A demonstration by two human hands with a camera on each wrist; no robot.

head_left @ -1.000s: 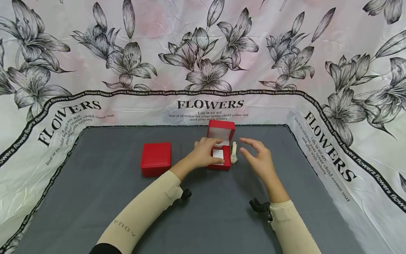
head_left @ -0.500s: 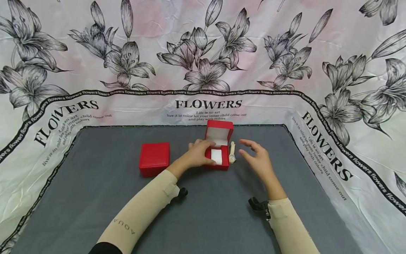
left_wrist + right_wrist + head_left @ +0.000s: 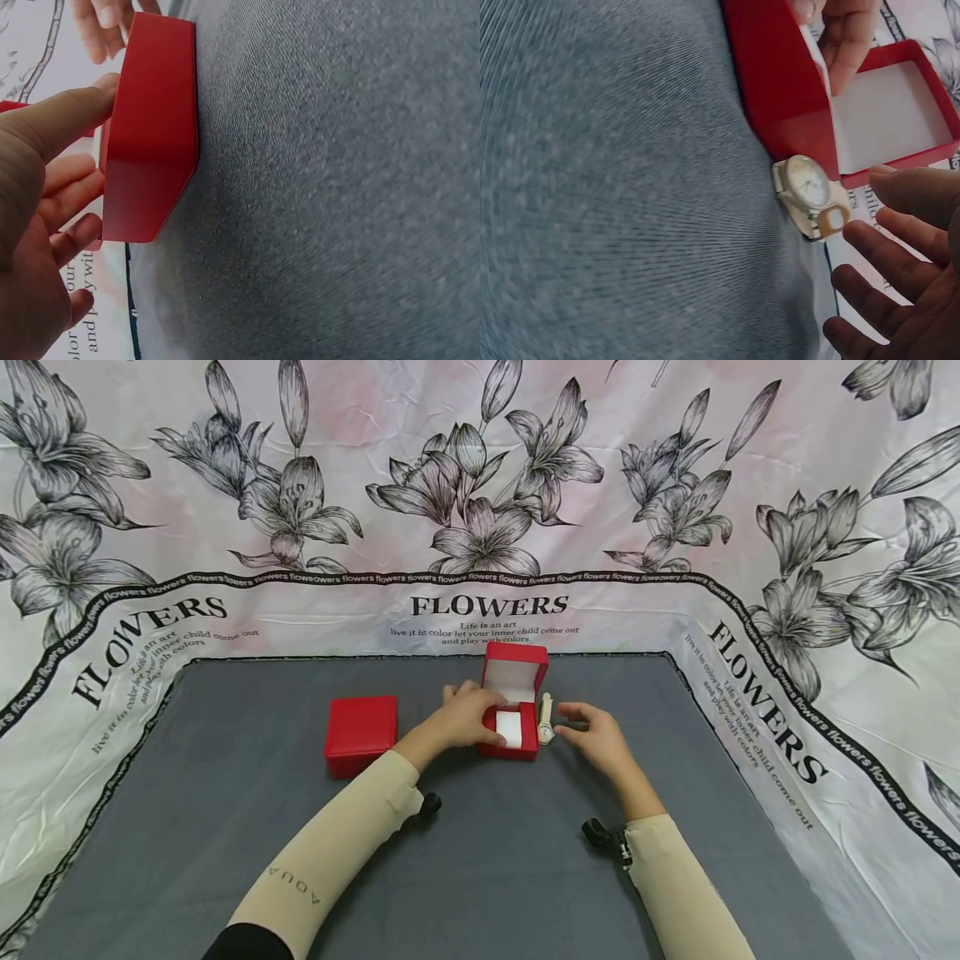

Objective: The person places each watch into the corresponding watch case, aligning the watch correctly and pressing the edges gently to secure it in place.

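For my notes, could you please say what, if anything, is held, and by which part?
The left hand touches the open box at its left rim; whether it grips is unclear. The right hand, beside the watch, holds nothing.

Closed box (image 3: 361, 735) left, open box (image 3: 528, 727) between, watch (image 3: 545, 722) just right, on cloth (image 3: 487, 860)

Left hand (image 3: 467, 718) masks the left side of the open red box (image 3: 529, 728) from above! Left sleeve (image 3: 326, 852) covers a corner of the closed red box (image 3: 362, 731). Over to the right wrist: the watch (image 3: 808, 187) blurs, its time unreadable; the open box runs off the top, the right hand (image 3: 930, 294) off the right. Right sleeve (image 3: 686, 885) drops below the head view.
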